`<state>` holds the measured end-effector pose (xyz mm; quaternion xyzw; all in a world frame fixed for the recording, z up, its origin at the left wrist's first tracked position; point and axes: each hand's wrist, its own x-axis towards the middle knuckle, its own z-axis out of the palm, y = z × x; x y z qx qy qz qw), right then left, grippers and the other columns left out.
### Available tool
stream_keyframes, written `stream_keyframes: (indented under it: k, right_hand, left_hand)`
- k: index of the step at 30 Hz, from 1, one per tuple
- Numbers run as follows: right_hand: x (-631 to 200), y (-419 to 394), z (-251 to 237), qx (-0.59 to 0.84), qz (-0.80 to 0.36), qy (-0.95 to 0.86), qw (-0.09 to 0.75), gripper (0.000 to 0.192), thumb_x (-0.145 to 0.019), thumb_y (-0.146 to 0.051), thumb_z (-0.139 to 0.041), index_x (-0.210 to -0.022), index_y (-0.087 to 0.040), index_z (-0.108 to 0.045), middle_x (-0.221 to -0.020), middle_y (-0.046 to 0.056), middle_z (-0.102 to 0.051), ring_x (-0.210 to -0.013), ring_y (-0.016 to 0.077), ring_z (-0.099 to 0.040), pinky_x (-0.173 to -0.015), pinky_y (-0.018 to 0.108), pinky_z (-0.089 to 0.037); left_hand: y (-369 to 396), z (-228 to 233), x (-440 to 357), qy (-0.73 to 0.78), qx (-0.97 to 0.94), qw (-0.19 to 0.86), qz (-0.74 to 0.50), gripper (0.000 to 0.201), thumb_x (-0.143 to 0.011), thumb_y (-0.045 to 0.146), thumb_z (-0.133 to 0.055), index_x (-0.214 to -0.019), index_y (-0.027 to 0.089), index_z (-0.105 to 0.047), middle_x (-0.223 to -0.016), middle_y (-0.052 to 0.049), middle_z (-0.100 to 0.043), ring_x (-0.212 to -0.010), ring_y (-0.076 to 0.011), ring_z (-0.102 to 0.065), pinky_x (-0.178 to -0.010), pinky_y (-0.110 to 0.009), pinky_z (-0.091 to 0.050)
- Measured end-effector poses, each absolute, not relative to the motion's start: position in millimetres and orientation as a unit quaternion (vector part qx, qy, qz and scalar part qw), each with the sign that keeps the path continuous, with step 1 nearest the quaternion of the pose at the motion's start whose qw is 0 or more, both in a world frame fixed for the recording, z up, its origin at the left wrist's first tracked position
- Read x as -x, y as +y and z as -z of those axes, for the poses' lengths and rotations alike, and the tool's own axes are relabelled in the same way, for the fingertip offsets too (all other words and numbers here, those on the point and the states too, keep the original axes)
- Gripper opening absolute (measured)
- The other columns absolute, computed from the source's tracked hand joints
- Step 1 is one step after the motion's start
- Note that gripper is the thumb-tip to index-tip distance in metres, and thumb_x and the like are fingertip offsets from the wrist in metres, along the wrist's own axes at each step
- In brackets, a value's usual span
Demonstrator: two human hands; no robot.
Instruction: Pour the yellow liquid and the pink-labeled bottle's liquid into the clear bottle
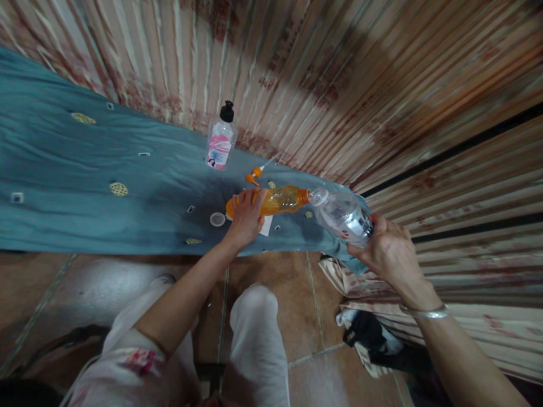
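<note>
**Two bottles held mouth to mouth above the blue cloth**

Nearest are the person's knees in pale trousers, over a brown tiled floor. A silver bangle circles the right wrist.

The right hand is wrapped firmly around the base of a clear plastic bottle with a dark label. That bottle is tipped over, its long axis running up and left from the hand, its open mouth pointing left. The left hand is closed over the base end of an orange translucent plastic bottle. This one is held almost level, its long axis running left to right, its orange neck pointing right. The two mouths meet, or very nearly; whether they touch cannot be told.

Both bottles are at the near right end of a blue-grey cloth with small yellow patches. Just left of the orange bottle a small white round cap lies on the cloth. Just behind the orange bottle lies an orange spray nozzle with a thin white tube. Farther behind it stands a clear pump bottle with a pink label and black top, upright against a striped, flower-patterned curtain.
</note>
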<state>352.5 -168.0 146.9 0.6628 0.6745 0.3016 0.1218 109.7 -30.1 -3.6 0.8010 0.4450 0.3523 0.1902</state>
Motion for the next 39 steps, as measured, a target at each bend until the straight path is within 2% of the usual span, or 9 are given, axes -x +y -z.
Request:
stream_keyframes:
  k: [30,39]
  right_hand:
    - [-353.9,-167.6,-147.0,-0.66,-0.308,0.672,0.132,0.065,-0.079,-0.062,-0.049,-0.11,-0.006,-0.049,-0.084,0.016,-0.062,-0.078,0.0287,-0.057,-0.074,0.037,-0.041]
    - [-354.2,-166.4,-143.5,-0.662,-0.323,0.666,0.121,0.072,-0.077,-0.069,-0.049,-0.11,-0.006,-0.051,-0.083,0.016,-0.063,-0.077,0.0292,-0.058,-0.073,0.036,-0.042]
  left_hand:
    - [-30.4,2.4,-109.2,0.449,-0.801,0.181,-0.353,0.062,-0.072,0.008,-0.055,-0.132,0.015,-0.038,-0.132,-0.015,-0.048,-0.12,-0.0342,-0.042,-0.102,-0.056,-0.03]
    - [-29.2,5.5,-109.5,0.441,-0.797,0.181,-0.371,0.06,-0.075,0.01,-0.054,-0.132,0.017,-0.038,-0.131,-0.015,-0.049,-0.12,-0.0342,-0.043,-0.102,-0.056,-0.03]
